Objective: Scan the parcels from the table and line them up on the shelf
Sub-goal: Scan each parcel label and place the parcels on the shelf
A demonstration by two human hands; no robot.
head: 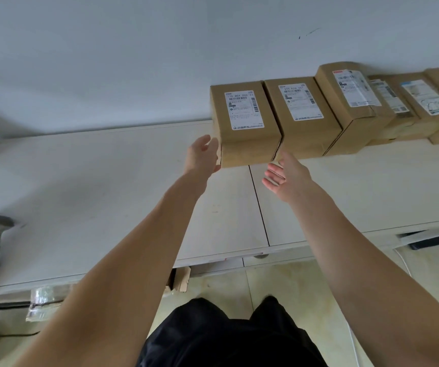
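Here a pale shelf (107, 181) meets a white wall (107, 62). Just beyond the left hand (204, 156), fingers relaxed and touching its side, the nearest parcel (245, 123) lies label-up, its long axis running toward the wall. The right hand (287, 176), wide, hovers before it.

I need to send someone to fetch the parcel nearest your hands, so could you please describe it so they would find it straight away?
Look along the white shelf against the wall, where a row of brown cardboard parcels runs off to the right. Take the leftmost parcel, just beyond the open left hand and right hand. It alone has bare shelf on its left, and its white label begins 770.
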